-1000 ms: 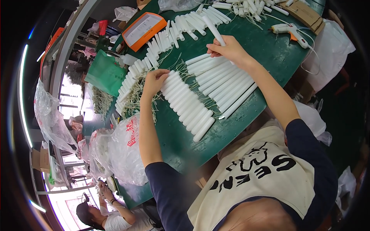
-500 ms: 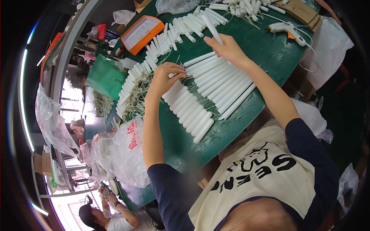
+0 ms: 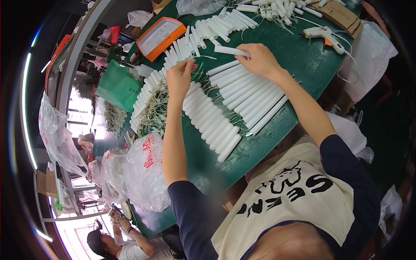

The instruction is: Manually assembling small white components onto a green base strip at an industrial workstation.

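The green table [image 3: 303, 60] bore a fan of long white tubes [image 3: 251, 95] at six o'clock from the right hand [image 3: 258, 60], and a row of shorter tubes [image 3: 210, 121] at the left hand's [image 3: 180, 78] five o'clock. The right gripped a single white tube [image 3: 229, 51] pointing to nine o'clock; the left's fingers curled narrow near a thin cord [image 3: 209, 57], whether holding it I couldn't tell.

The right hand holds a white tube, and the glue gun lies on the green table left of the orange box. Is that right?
Wrong side: in the head view, the glue gun lies on the green table right of the orange box. The right hand does hold a white tube.
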### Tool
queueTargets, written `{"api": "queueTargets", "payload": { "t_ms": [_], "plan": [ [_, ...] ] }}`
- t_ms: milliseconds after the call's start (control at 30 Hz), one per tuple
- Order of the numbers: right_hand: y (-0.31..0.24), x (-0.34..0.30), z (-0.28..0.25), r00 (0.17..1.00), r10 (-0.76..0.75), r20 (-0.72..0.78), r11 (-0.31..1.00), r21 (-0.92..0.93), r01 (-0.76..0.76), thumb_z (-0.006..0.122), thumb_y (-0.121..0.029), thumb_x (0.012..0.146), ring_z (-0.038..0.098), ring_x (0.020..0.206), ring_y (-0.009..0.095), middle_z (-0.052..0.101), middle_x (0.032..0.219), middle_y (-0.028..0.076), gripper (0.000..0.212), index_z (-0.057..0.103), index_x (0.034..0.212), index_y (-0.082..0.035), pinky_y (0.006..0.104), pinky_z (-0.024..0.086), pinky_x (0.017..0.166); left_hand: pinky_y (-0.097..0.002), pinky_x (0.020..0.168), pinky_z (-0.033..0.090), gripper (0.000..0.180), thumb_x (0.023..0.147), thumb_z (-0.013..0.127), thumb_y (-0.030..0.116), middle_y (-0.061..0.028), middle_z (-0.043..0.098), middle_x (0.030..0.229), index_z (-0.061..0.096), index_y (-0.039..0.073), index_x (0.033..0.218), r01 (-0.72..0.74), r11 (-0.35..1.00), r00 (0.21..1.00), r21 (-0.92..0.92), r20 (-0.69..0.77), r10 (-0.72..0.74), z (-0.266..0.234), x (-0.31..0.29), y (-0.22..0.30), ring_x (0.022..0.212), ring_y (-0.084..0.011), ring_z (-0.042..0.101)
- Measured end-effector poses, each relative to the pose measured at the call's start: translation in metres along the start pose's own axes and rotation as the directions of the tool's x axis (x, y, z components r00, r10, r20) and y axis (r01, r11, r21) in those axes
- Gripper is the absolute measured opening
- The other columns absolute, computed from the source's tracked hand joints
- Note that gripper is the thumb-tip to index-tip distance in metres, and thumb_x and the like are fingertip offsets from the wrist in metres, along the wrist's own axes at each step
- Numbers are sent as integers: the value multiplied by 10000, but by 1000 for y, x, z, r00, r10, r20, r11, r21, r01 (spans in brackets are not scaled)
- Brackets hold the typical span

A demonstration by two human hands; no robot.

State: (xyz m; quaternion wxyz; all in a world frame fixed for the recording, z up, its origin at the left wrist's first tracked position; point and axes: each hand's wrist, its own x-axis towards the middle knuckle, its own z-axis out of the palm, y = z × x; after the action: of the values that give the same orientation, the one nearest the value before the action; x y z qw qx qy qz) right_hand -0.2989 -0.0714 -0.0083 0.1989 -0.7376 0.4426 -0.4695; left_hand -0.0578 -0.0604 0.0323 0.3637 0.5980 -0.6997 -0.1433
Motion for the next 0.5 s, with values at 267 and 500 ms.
{"api": "queueTargets", "payload": {
  "t_ms": [267, 500],
  "plan": [
    [4, -1, -1, 996, 33, 86, 990, -142, -21, 569, -176, 730, 597, 642, 316, 615, 667, 107, 136, 654, 788, -89, 400, 483, 605, -227, 674, 487, 275, 870, 568, 210, -98, 685, 760, 659, -46, 910, 25, 996, 998, 86, -59, -20, 6, 6, -9, 703, -133, 660],
    [6, -2, -1, 995, 37, 96, 985, -173, -19, 579, -190, 741, 598, 642, 315, 611, 660, 110, 129, 648, 770, -85, 401, 484, 605, -226, 671, 493, 266, 867, 574, 200, -103, 684, 755, 660, -47, 913, 4, 995, 1000, 100, -27, -2, 9, 6, -4, 706, -133, 661]
  ]
}}
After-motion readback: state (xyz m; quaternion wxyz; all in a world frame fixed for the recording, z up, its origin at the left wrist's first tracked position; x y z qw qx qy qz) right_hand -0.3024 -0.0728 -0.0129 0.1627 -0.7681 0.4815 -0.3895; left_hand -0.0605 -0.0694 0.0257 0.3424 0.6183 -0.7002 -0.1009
